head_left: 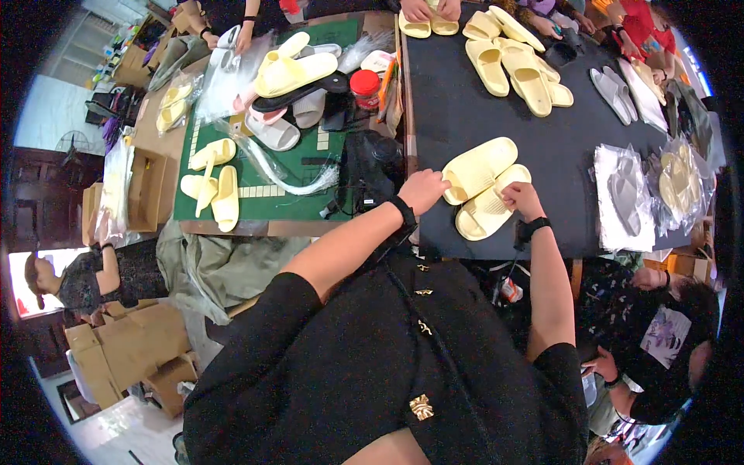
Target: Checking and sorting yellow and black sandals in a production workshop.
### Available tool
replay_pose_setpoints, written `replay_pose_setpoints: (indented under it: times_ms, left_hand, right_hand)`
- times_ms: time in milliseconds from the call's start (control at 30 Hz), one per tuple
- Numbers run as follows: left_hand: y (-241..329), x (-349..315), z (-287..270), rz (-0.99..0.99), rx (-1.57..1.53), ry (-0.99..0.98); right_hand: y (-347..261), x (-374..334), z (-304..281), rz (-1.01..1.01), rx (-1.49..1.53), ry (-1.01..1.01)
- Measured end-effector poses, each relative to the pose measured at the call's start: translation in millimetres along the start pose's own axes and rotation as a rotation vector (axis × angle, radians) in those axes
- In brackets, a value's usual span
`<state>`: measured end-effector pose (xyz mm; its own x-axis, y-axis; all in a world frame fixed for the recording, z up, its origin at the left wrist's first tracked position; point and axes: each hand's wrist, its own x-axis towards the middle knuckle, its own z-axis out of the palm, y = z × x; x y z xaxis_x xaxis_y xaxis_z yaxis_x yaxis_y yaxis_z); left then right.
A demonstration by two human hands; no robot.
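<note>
Two pale yellow slide slippers lie side by side on the black tabletop in front of me. My left hand [424,192] is closed at the near left edge of the left slipper [490,161], its fingertips pinching the rim. Curled fingers of my right hand [524,201] rest on the right side of the right slipper [482,218], by its ribbed strap. Part of that slipper is hidden under the hand. Both wrists wear black bands.
More yellow slippers [531,85] are piled farther back on the black table [434,93]. Bagged slippers [624,194] lie at its right. A green mat [256,209] on the left bears loose slippers, a red-lidded jar [365,87] and plastic bags. Co-workers stand around the tables.
</note>
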<state>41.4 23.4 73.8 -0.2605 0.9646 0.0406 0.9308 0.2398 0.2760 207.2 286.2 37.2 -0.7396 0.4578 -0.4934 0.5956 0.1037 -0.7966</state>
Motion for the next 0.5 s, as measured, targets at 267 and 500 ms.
replay_pose_setpoints:
  times_ms: [267, 500]
  left_hand:
    - [6.0, 12.2, 34.6, 0.3, 0.121, 0.025]
    - [9.7, 18.2, 46.7, 0.366, 0.148, 0.01]
  right_hand:
    - [1.0, -2.8, 12.7, 0.005, -0.16, 0.046]
    - [6.2, 1.7, 19.7, -0.127, -0.32, 0.035]
